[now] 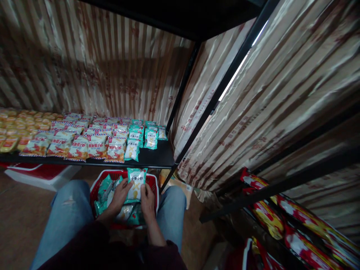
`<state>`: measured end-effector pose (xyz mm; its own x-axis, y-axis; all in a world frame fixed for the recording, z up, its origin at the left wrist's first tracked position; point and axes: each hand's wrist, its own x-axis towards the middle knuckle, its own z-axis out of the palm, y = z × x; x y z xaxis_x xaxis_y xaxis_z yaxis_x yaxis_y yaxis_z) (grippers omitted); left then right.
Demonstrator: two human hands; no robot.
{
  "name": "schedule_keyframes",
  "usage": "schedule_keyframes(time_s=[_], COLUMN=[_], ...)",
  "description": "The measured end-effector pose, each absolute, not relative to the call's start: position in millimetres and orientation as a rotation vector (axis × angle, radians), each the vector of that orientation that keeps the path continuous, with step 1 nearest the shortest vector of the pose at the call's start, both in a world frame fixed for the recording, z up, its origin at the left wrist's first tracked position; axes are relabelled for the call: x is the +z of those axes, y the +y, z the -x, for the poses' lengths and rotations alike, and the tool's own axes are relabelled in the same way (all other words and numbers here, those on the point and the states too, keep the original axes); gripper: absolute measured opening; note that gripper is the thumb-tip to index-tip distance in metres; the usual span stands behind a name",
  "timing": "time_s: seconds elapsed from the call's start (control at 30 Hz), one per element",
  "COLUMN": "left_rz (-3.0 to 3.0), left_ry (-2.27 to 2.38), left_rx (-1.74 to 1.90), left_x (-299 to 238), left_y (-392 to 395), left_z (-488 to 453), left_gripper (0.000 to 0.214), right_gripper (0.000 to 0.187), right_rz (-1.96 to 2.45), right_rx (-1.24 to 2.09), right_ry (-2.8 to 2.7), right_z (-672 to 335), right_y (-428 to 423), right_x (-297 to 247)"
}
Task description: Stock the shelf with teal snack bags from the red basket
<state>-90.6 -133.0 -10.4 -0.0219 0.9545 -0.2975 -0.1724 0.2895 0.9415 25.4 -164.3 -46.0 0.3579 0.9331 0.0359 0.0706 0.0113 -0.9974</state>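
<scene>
Between my two hands is a teal-and-white snack bag [136,186], held upright above a red basket [156,183]. My left hand [120,195] grips the bag's left edge, and my right hand [148,199] grips its right edge. More teal snack bags [105,188] lie in the basket below, partly hidden by my hands. The basket sits between my knees. In front of it, on the black shelf [153,158], matching teal bags [151,138] stand in short rows at the right end.
Orange-and-white snack bags [97,145] and yellow packs [17,129] fill the shelf leftward. A black shelf post [216,99] slants up on the right. Red and yellow packages [267,217] lie on a lower right rack. A red-and-white container [47,176] is under the shelf.
</scene>
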Motion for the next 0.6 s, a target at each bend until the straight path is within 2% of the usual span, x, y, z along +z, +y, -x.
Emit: schedule_keyframes(time_s=[0.2,0.5,0.6], left_rz=[-0.786,-0.915,-0.958], left_ry=[1.227,1.221,1.246], left_rx=[1.125,1.098,1.097], left_x=[-2.9,15.0,18.5], left_y=[-118.1,-98.8,-88.7], left_z=[82.0,62.8,54.0], left_gripper=[0.024,0.048,0.047], right_gripper=[0.043,0.041,0.042], right_rz=[1.367,1.381,1.415], right_rx=[0.898,0.792,0.725], right_ry=[-0.962,-0.972,-0.958], right_z=[-27.3,-42.2,-55.4], right_y=[-161.6,-140.5,-127.1], right_x=[-46.0,-22.0,-18.1])
